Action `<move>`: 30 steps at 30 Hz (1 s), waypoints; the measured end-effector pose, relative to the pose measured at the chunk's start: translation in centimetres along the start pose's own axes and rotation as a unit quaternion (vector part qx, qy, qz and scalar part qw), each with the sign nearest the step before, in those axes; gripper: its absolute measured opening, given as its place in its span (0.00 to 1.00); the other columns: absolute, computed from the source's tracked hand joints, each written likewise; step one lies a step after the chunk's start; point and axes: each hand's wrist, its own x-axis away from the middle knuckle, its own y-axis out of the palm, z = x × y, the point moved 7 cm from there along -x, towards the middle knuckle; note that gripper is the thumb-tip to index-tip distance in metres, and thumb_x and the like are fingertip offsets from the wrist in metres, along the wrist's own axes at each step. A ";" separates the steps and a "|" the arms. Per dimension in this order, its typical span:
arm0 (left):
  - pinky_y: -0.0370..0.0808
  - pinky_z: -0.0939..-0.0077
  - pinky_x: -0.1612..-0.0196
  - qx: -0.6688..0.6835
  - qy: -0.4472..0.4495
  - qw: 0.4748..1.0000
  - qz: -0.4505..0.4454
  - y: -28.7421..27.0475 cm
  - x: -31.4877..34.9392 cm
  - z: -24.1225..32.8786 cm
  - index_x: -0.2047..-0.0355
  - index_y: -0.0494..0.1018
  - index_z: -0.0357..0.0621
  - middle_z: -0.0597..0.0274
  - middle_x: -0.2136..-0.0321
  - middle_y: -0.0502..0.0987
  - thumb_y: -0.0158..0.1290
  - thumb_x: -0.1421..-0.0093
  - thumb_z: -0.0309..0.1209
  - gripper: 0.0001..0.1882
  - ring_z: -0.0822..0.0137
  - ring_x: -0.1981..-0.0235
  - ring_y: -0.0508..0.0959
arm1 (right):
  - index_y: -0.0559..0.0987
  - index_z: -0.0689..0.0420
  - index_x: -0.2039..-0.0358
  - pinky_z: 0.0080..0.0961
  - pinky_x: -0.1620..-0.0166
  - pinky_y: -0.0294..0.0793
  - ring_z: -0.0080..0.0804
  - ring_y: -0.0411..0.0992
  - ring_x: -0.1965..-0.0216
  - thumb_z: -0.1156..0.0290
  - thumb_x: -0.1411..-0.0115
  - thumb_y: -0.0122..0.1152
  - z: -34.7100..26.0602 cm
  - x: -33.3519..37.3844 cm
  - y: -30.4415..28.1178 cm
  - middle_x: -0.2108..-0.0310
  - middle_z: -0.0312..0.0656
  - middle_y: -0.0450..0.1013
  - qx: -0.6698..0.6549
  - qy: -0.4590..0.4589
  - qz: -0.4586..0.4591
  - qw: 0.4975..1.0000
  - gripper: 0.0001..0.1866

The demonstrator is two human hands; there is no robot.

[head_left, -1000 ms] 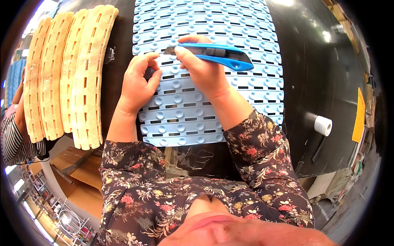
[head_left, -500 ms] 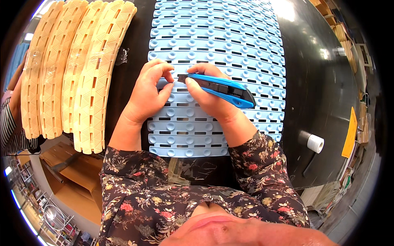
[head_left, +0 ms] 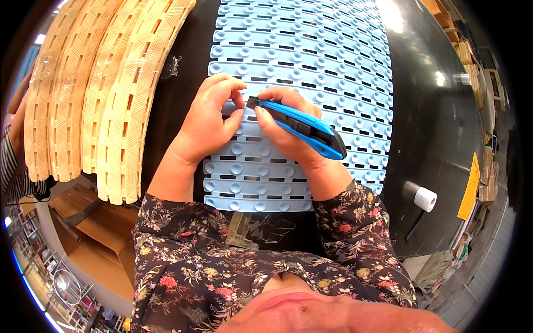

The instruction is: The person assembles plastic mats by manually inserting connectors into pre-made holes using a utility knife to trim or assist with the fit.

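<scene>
A long light-blue slotted mat (head_left: 261, 188) with rows of suction cups lies under both hands. My right hand (head_left: 286, 119) is closed round a blue-and-black utility knife (head_left: 302, 125), its tip pointing toward my left hand and its butt toward the right. My left hand (head_left: 214, 114) is just left of the knife tip, thumb and forefinger curled close together over the mat. Anything between those fingertips is too small to make out.
Several stacked yellow slotted mats (head_left: 119, 105) stand at the left. A scrap of clear plastic (head_left: 173, 65) lies beside them. A white roll (head_left: 425, 200) and a yellow strip (head_left: 469, 186) are on the right of the black table (head_left: 422, 127). Another person's striped sleeve (head_left: 12, 161) shows far left, above cardboard boxes (head_left: 100, 238).
The view has shifted slightly. The knife has tilted more steeply, its butt swinging down toward me. Both hands stay close together over the blue mat.
</scene>
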 end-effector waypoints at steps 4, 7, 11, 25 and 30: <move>0.76 0.72 0.51 -0.012 0.003 1.000 0.003 0.0 0.0 0.3 0.51 0.73 0.40 0.58 0.53 0.73 0.58 0.49 0.14 0.23 0.69 0.61 0.78 | 0.81 0.56 0.62 0.28 0.66 0.80 0.36 0.82 0.72 0.71 0.44 0.67 0.1 0.0 0.1 0.70 0.42 0.81 -0.003 -0.006 -0.001 1.000 0.09; 0.76 0.72 0.51 -0.015 -0.001 1.000 0.006 0.1 0.1 0.1 0.51 0.74 0.40 0.58 0.54 0.73 0.58 0.49 0.15 0.23 0.68 0.61 0.78 | 0.81 0.56 0.62 0.28 0.66 0.80 0.36 0.82 0.72 0.72 0.44 0.67 0.0 0.1 0.0 0.70 0.43 0.81 -0.003 -0.001 -0.001 1.000 0.09; 0.75 0.71 0.51 -0.010 -0.004 1.000 0.005 0.0 0.0 0.3 0.52 0.74 0.40 0.58 0.54 0.74 0.58 0.49 0.15 0.22 0.68 0.61 0.78 | 0.81 0.56 0.62 0.28 0.66 0.80 0.36 0.82 0.72 0.74 0.45 0.67 -0.1 0.1 -0.1 0.70 0.43 0.81 0.003 -0.016 0.007 1.000 0.09; 0.76 0.74 0.51 0.002 -0.009 1.000 -0.002 0.2 0.2 0.2 0.50 0.73 0.39 0.58 0.52 0.72 0.58 0.49 0.14 0.24 0.70 0.61 0.78 | 0.82 0.56 0.62 0.28 0.65 0.80 0.36 0.82 0.71 0.71 0.44 0.68 0.1 0.4 -0.3 0.70 0.44 0.81 -0.011 0.013 -0.004 1.000 0.09; 0.72 0.67 0.46 0.022 -0.024 0.999 0.012 0.1 0.1 0.4 0.53 0.74 0.41 0.62 0.62 0.76 0.58 0.50 0.16 0.22 0.62 0.53 0.76 | 0.82 0.56 0.61 0.29 0.65 0.80 0.37 0.82 0.71 0.70 0.43 0.68 0.0 0.4 -0.4 0.70 0.44 0.81 -0.021 0.010 -0.011 1.000 0.09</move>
